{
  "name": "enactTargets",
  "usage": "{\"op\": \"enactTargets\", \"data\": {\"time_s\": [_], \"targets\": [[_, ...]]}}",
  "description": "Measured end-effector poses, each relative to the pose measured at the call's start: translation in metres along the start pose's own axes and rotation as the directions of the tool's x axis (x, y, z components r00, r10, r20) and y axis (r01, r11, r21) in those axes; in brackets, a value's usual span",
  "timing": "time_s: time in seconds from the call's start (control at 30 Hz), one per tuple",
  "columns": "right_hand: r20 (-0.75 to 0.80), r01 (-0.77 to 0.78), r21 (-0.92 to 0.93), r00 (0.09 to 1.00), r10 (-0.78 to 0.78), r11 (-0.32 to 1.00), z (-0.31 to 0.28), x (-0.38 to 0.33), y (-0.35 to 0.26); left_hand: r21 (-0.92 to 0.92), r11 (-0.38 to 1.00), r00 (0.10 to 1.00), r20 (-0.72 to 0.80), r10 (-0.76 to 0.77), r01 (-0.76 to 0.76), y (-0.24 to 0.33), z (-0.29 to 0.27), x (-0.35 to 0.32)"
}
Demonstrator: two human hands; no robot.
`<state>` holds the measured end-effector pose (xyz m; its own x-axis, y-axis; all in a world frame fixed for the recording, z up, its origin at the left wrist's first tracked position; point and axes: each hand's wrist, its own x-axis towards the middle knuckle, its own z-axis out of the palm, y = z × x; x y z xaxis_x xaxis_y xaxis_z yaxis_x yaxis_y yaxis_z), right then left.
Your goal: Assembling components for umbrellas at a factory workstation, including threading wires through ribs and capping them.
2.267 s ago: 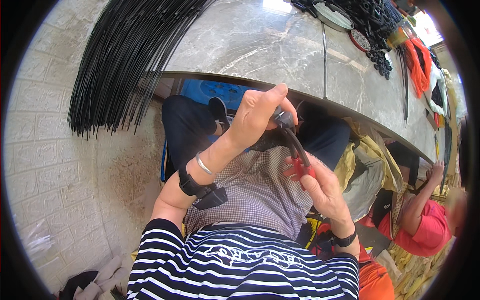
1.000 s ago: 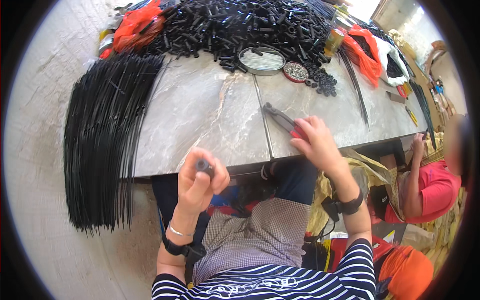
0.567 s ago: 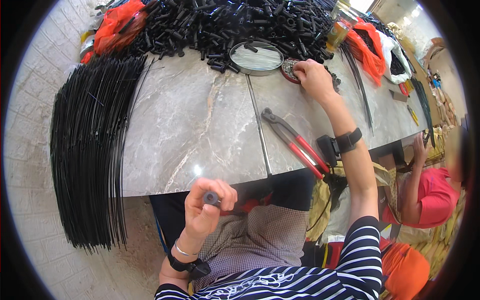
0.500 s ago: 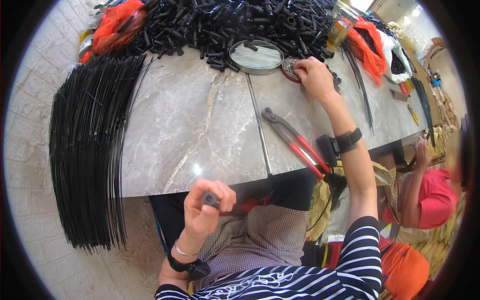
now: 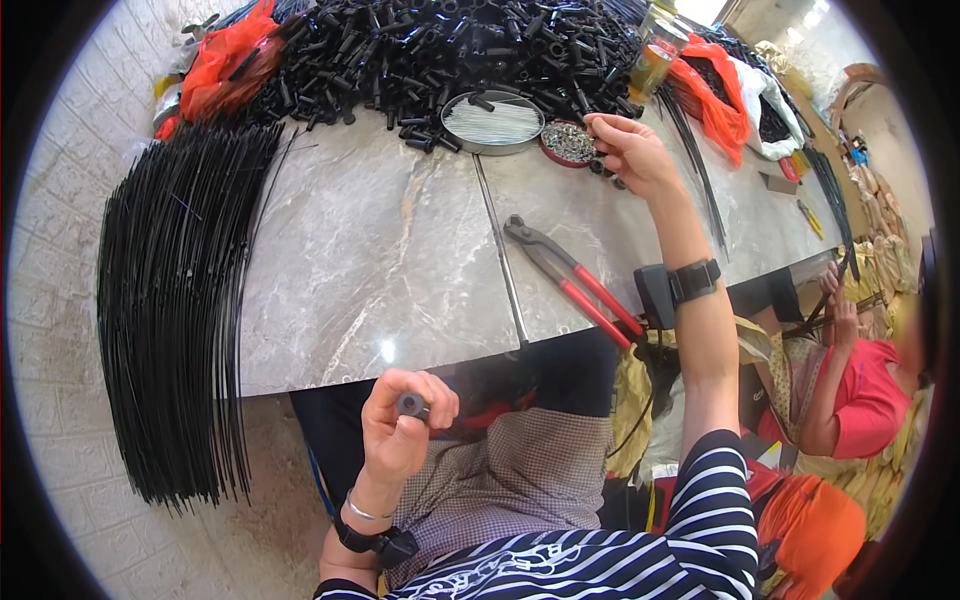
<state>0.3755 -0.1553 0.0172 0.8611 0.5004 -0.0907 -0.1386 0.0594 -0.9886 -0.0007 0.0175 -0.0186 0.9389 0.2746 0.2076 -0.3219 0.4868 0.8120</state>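
Observation:
Close to the table's near edge, my left hand (image 5: 398, 428) is closed around a black plastic tube (image 5: 412, 404), its hollow round end facing up. Farther off, my right hand (image 5: 632, 150) is raised just right of a red dish (image 5: 567, 146) of small metal pieces. Its thumb and fingertips are pinched; whatever lies between them is too small to make out. Left of that dish sits a round tin (image 5: 492, 146) with thin whitish rods and one black tube on top. Red-handled pincers (image 5: 577, 283) lie on the table nearer to me.
A big heap of black tubes (image 5: 400, 60) covers the far side of the grey marbled table (image 5: 380, 240). A thick bundle of thin black rods (image 5: 185, 320) overhangs the left edge. Orange and white bags stand far right. A co-worker in pink (image 5: 865, 400) sits at right.
My right hand has lifted out of the red dish and moved slightly up and to its right, fingers still pinched. My left hand keeps hold of the tube. The whole view has shifted slightly.

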Motion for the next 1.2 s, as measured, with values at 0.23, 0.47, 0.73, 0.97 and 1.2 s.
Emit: {"op": "enactTargets", "data": {"time_s": [0.23,0.47,0.73,0.97,1.2], "targets": [[0.145,-0.029,0.345,0.989,-0.022,0.938,0.017,-0.042,-0.016,0.001,1.000,1.000,0.021,0.013,-0.013,0.003,0.007,-0.011],[-0.154,0.011,-0.055,0.988,-0.020,0.998,0.013,-0.006,-0.013,-0.013,0.999,0.999,0.021,0.049,-0.048,0.011,0.014,-0.027],[-0.316,0.027,-0.254,0.942,-0.109,0.967,0.014,0.017,0.003,-0.011,0.997,0.997,-0.002,0.079,-0.079,0.025,0.009,-0.043],[-0.315,0.049,-0.312,0.937,-0.152,0.949,0.017,0.025,0.005,-0.018,0.995,0.994,-0.044,0.099,-0.100,0.026,-0.001,-0.052],[-0.280,0.067,-0.355,0.944,-0.174,0.932,0.011,0.028,0.009,-0.050,0.992,0.991,-0.067,0.112,-0.115,0.018,-0.006,-0.050]]}}
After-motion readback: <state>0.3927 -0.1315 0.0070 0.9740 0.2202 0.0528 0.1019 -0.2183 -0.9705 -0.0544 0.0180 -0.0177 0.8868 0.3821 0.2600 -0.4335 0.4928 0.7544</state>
